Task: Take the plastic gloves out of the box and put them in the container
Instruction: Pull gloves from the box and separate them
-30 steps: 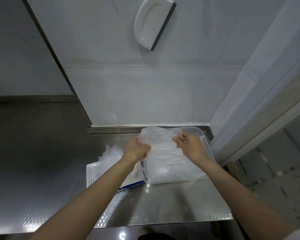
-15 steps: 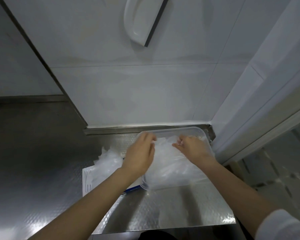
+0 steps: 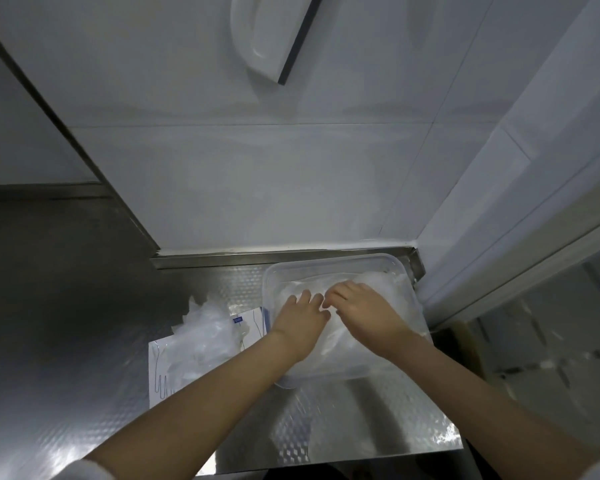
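Both hands are inside the clear container (image 3: 326,263), pressing directly on the plastic gloves (image 3: 388,282). The left hand (image 3: 300,322) lies flat, fingers rather straight. The right hand (image 3: 364,313) bends its fingers; I cannot tell if it pinches. The remaining gloves (image 3: 201,329) lie on the box (image 3: 248,320), to the left of the left hand, which is nearer.

Clear container (image 3: 340,266) at the counter's back right corner, milky see-through gloves (image 3: 390,282) inside. White box (image 3: 248,323), blue print. Silver counter (image 3: 378,420) embossed with small cubes, and white wall tiles (image 3: 257,185).
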`<action>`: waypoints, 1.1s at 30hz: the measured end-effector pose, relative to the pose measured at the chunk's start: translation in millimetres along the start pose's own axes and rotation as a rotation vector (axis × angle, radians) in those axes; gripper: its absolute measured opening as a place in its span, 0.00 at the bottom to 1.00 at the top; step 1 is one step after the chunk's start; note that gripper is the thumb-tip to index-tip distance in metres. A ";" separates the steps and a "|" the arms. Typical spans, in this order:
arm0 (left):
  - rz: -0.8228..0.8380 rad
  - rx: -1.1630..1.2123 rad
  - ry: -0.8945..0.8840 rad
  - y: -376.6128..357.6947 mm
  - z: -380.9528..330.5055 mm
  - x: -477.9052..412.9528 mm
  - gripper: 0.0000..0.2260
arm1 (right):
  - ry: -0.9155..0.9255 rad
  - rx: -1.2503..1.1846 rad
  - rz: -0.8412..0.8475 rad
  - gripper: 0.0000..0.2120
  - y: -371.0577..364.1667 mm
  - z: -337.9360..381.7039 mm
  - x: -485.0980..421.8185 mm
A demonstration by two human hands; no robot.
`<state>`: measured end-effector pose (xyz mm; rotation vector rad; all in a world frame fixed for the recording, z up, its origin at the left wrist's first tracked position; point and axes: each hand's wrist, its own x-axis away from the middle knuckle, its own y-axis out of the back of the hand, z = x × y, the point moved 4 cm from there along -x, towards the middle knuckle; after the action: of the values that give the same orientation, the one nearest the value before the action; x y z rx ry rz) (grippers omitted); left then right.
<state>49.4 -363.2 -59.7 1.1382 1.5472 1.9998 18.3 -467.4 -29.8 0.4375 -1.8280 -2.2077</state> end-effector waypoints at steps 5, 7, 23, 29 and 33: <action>0.163 0.031 0.050 -12.6 4.1 -5.5 0.26 | -0.269 -0.018 0.393 0.34 -35.9 -33.0 0.9; 0.212 0.081 0.075 -15.6 5.7 -7.8 0.29 | -0.305 -0.034 0.416 0.36 -37.9 -37.1 4.0; 0.226 -0.106 -0.009 5.0 15.4 -2.3 0.21 | -0.367 0.056 0.556 0.23 -14.3 -30.8 -6.8; -0.461 0.236 0.106 53.6 50.3 53.8 0.15 | -0.269 -0.205 0.021 0.15 33.8 46.4 -19.7; -0.672 0.306 0.332 37.9 89.1 107.1 0.15 | -0.119 -0.348 -0.055 0.14 32.2 103.1 -23.9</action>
<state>60.2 -244.4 21.5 0.2837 2.0982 1.5647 1.4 -370.8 21.4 0.2936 -1.4524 -2.5711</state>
